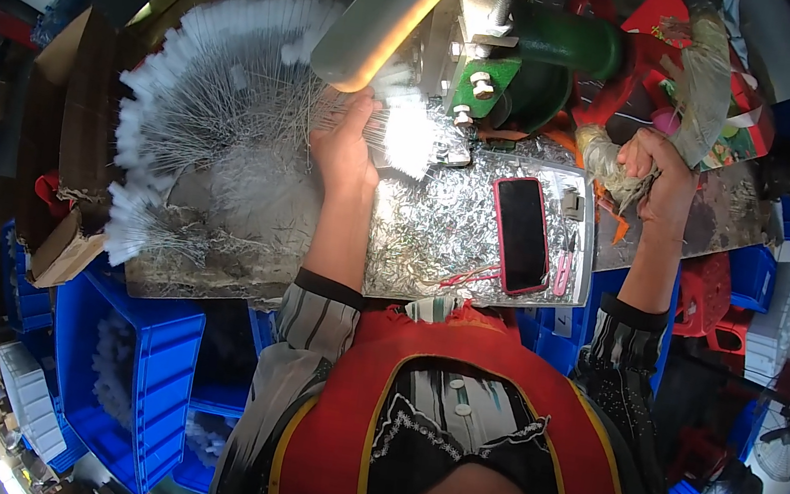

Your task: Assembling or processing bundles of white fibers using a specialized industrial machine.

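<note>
My left hand [347, 144] grips a bundle of thin metal pins with white tips [406, 132] and holds it against the green press machine [532, 59]. My right hand [661, 173] is closed around the press lever's handle [613, 167], which is wrapped in cloth and plastic, at the right of the machine. A large fan-shaped pile of the same white-tipped pins [215, 90] lies to the left of my left hand on the metal bench [210, 272].
A phone in a red case [521, 234] lies on a tray of small metal scraps [439, 223], beside small pink-handled pliers [564, 266]. Blue plastic bins [126, 361] stand below the bench. Cardboard boxes [82, 102] sit at the left, red stools [712, 292] at the right.
</note>
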`<state>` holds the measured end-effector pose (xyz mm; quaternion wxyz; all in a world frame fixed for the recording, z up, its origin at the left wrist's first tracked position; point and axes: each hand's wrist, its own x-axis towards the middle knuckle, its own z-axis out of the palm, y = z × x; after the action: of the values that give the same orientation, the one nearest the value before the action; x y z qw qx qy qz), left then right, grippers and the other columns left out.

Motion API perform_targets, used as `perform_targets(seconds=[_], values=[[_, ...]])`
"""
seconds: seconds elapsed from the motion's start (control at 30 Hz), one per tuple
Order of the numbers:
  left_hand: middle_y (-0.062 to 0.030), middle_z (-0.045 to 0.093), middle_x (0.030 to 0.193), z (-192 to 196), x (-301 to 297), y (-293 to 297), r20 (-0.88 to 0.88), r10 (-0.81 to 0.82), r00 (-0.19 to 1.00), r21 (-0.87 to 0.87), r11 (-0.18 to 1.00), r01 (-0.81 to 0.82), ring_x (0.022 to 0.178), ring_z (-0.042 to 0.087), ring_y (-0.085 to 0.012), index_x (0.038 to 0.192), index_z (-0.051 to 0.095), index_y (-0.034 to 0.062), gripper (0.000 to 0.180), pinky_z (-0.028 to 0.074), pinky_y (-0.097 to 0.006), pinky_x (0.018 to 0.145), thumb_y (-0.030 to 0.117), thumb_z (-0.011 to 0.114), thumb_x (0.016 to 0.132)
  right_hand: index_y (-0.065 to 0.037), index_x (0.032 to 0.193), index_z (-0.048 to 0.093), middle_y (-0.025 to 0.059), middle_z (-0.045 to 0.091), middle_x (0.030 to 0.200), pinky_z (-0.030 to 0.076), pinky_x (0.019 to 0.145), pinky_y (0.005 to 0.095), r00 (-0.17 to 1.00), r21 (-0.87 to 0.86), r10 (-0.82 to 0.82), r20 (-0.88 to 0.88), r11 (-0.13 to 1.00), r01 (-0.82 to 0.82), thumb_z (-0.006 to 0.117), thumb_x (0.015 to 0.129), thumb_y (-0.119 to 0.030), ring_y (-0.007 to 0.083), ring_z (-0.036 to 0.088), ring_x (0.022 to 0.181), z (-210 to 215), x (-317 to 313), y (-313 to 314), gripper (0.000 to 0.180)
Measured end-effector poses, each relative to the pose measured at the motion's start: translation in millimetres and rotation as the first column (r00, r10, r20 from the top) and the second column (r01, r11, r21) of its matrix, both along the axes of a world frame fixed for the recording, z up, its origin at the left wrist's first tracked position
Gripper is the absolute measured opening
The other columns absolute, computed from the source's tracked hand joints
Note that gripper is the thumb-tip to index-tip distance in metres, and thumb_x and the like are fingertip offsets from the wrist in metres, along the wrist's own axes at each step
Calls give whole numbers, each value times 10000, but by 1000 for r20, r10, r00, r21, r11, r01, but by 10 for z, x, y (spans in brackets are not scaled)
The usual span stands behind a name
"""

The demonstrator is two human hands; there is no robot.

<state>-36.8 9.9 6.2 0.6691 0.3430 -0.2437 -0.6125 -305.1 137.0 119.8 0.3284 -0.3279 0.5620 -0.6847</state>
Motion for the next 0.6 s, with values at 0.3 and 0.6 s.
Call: perform_targets(seconds=[0.3, 0.6], values=[[-166, 593, 894, 22, -18, -15, 4, 0, 1000, 36, 999, 0, 694, 567, -181, 1114, 429, -69, 457, 486, -263, 632, -53, 631, 704, -18, 495, 476, 62, 423, 459, 403, 538, 298, 999, -73, 39, -35, 996, -42, 540, 710, -49, 169, 441, 447, -54, -34, -12, 227], [-166, 591, 899, 48, -58, -23, -59, 15, 998, 47, 999, -13, 701, 571, -186, 1117, 426, -60, 464, 483, -265, 624, -49, 638, 704, -21, 490, 453, 71, 447, 475, 425, 563, 303, 960, -348, 55, -276, 925, -153, 508, 726, -9, 158, 456, 464, -517, -33, -121, 243]])
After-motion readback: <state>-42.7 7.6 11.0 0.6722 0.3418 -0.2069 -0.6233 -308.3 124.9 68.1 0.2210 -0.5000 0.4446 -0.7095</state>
